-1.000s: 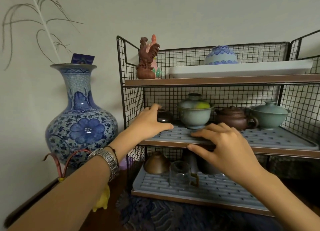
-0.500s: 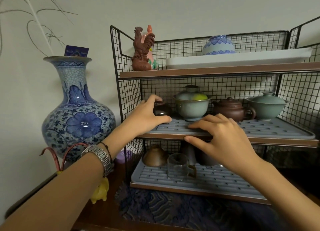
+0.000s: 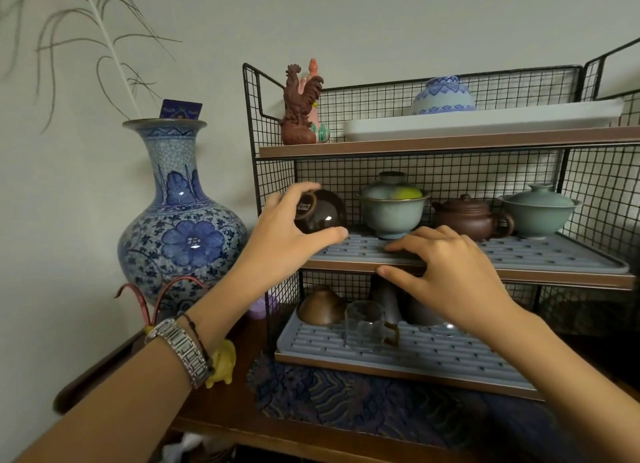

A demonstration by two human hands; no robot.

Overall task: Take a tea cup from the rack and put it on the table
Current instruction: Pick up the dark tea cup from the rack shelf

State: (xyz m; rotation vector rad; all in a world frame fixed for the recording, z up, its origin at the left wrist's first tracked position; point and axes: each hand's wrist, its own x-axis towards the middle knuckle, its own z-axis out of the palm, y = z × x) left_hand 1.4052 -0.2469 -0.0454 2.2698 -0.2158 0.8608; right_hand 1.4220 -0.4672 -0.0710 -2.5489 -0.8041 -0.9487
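My left hand [image 3: 284, 230] grips a dark brown glazed tea cup [image 3: 322, 213] at the left end of the middle shelf of a black wire rack [image 3: 273, 171]. The cup is tipped, its foot with a small label turned toward me, and it looks lifted slightly off the grey ridged mat [image 3: 502, 254]. My right hand [image 3: 446, 275] rests with spread fingers on the front edge of that middle shelf, holding nothing. The dark wooden table [image 3: 242, 424] lies below the rack.
A lidded celadon bowl [image 3: 393, 209], a brown clay teapot [image 3: 474, 216] and a green lidded bowl [image 3: 538, 211] share the middle shelf. Below are an upturned brown cup [image 3: 322, 308] and a glass cup [image 3: 367, 325]. A large blue-and-white vase [image 3: 180, 220] stands left of the rack.
My left hand has closed round the dark cup and tilted it up off the mat, so its underside now shows. My right hand stays on the shelf edge.
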